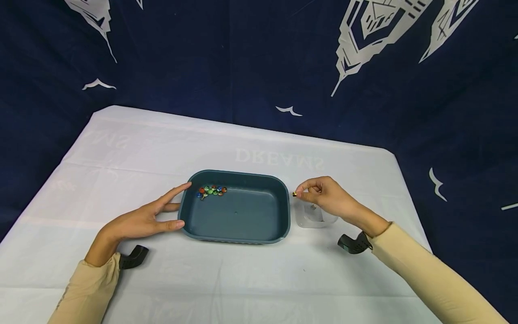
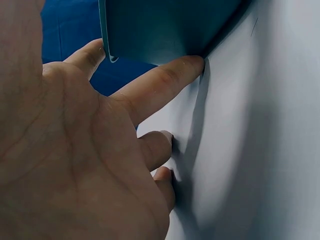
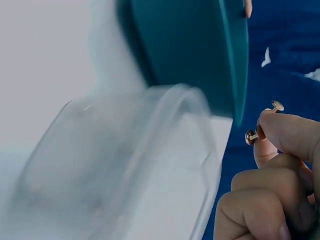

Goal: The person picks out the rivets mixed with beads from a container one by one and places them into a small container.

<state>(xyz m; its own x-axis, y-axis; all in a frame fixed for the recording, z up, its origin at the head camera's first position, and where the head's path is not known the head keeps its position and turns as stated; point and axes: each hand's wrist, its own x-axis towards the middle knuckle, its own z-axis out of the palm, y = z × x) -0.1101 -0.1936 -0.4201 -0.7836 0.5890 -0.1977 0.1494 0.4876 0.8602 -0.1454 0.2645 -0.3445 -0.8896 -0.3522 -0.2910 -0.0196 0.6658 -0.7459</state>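
A dark teal plastic tub (image 1: pixel 243 220) sits on the table, with several colourful glass marbles (image 1: pixel 212 191) gathered at its left end. My left hand (image 1: pixel 141 219) is spread beside that end; fingertips and thumb touch the rim and outer wall. Thumb and index finger of my right hand (image 1: pixel 325 195) pinch small gold-coloured, round-headed pieces that look like thumbtacks (image 3: pixel 250 137), just outside the tub's right rim. Below this hand stands a clear plastic box (image 1: pixel 311 222), partly covered by the hand. A small piece shows inside it, too unclear to identify.
White cloth (image 1: pixel 202 274) with faint lettering covers the table. Behind it hangs a dark blue cloth (image 1: pixel 182 58) with white printed shapes. A black wrist device (image 1: pixel 133 257) is on the left wrist, and another black device (image 1: pixel 353 244) on the right.
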